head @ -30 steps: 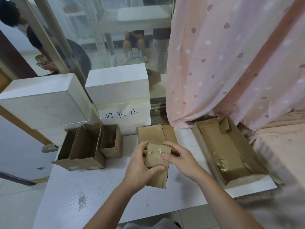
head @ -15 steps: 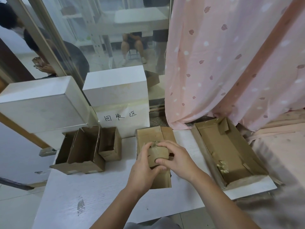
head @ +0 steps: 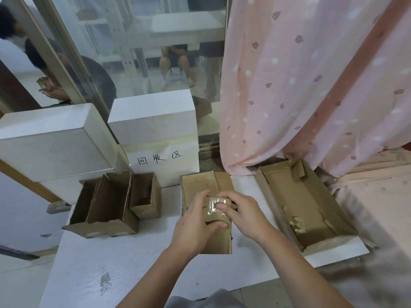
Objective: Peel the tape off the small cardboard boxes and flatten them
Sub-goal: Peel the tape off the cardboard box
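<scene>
Left hand (head: 194,225) curled round the small taped box (head: 214,211) from the near-left side, thumb across its near edge and fingers over the far-left corner, gripping. Right hand (head: 242,215) closed on the same box from the right, thumb tip pressed down on the shiny tape (head: 212,207) that covers the top face, other fingers wrapped behind the right end; whether a tape edge is already lifted, impossible to tell. Box held between the two palms just above a flattened piece of cardboard (head: 206,185) that lies on the white table (head: 138,263), long axis of the box running left to right across the body, so square to the long axis of the flat piece underneath, which runs away from the body. Tape therefore directly under the right thumb, nearer that hand than the left; probably a case of bracing with the left and picking or dragging with the right along the top face. Further out: two opened cardboard boxes (head: 111,207) to the left on the table, a long shallow cardboard tray (head: 311,205) with a scrap of crumpled tape to the right, a white block with handwritten characters (head: 155,138) behind, pink curtain (head: 311,85) beyond.
</scene>
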### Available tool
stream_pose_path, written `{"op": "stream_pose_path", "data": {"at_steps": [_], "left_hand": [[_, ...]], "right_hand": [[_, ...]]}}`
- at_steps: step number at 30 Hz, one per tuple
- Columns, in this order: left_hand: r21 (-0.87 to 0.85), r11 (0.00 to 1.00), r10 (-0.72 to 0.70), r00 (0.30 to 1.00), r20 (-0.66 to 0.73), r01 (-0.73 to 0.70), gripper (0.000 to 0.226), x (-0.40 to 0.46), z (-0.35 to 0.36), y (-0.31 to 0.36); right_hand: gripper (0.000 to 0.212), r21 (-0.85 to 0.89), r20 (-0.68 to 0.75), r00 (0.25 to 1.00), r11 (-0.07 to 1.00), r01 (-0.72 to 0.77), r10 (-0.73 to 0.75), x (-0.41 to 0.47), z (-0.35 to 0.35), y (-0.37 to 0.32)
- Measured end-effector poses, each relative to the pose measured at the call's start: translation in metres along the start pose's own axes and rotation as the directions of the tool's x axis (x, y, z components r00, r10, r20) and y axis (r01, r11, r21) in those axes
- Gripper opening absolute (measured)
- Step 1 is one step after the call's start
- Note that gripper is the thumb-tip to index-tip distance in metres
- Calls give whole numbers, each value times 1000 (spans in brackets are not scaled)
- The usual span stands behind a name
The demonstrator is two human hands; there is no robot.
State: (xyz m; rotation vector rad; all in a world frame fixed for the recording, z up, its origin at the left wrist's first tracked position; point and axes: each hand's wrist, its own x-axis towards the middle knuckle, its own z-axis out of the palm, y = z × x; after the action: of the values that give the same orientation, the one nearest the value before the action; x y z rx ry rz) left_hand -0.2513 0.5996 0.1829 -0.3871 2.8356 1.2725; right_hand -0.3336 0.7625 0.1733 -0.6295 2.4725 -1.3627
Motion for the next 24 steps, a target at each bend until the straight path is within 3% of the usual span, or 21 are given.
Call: {"op": "stream_pose_path", "data": {"at_steps": [5,9,13,19,24], "left_hand": [[44,999,-7,1000,18,6,93,1,0,-1],[126,992,20,999,35,-24,94,3,2,-1],[137,990,37,999,24,-40,90,3,4,-1],[142,988,55,998,6,-56,88,6,0,0],[121,993,17,1000,-24,-14,91,10,-3,-4]], "right_hand": [[55,-46,65,997,998,-40,43,0,0,-9],[53,-25,21,996,996,-84,84,0,6,-13],[47,-121,-19,998,991,-57,55,0,9,-7],[22,-65,-84,996,998,-17,11,3,10,-7],[19,-65,32,999,998,3,-1,7,7,-7]]}}
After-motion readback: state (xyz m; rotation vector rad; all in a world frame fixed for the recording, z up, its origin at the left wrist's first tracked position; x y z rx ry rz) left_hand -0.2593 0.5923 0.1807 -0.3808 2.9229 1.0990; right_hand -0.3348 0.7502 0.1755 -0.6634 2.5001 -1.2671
